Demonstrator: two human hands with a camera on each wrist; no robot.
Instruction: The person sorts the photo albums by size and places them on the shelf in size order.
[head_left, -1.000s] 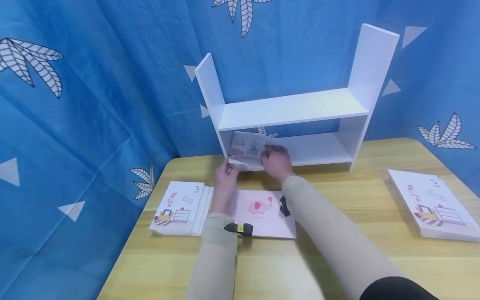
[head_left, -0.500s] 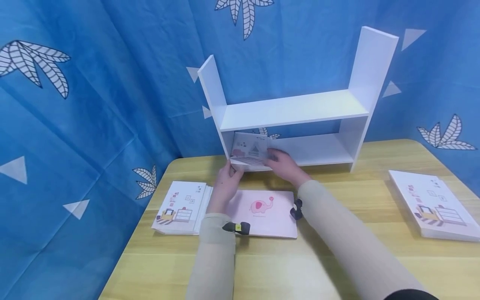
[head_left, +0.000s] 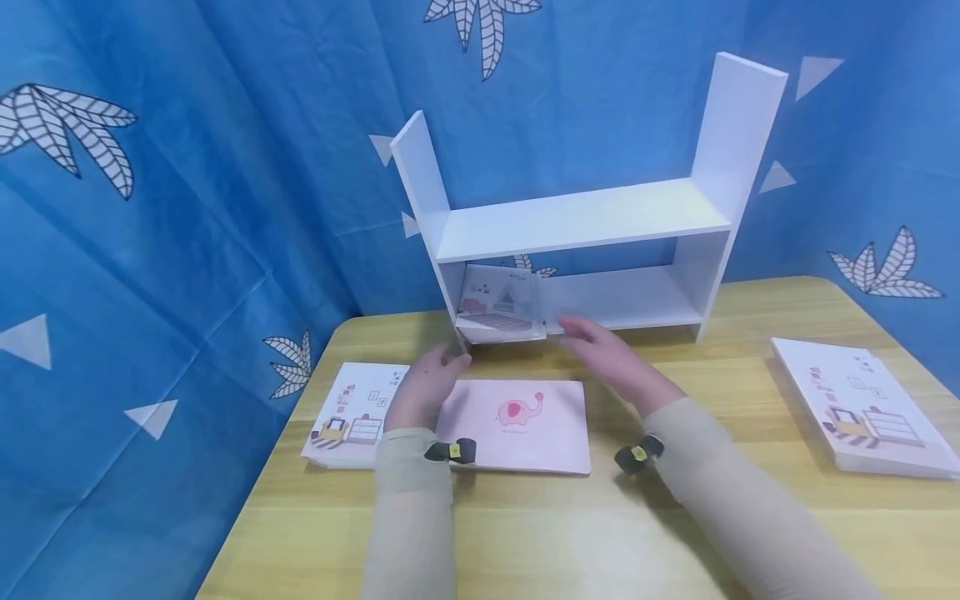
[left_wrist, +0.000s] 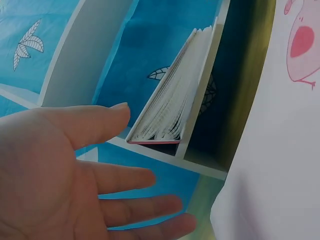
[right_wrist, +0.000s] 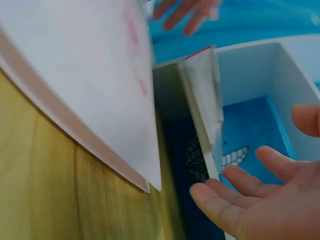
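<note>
A thin illustrated book (head_left: pixel 501 304) leans on its edge against the left wall of the lower compartment of the white shelf (head_left: pixel 577 221). Neither hand touches it. My left hand (head_left: pixel 429 382) hovers open just in front of the shelf, over the near edge of a pink elephant book (head_left: pixel 517 423) lying flat on the table. My right hand (head_left: pixel 603 354) is open too, palm down, right of the leaning book. The left wrist view shows the open palm (left_wrist: pixel 75 170) below the book's page edges (left_wrist: pixel 172 102). In the right wrist view, straight fingers (right_wrist: pixel 240 200) sit beside the book (right_wrist: pixel 205 95).
A stack of matching books (head_left: pixel 358 414) lies at the table's left, beside the pink one. Another stack (head_left: pixel 862 408) lies at the far right. Blue leaf-print cloth (head_left: pixel 187 208) hangs behind and to the left. The shelf's upper board holds nothing.
Both hands have let go of the leaning book and drawn back toward me. The book stays leaning in the lower compartment.
</note>
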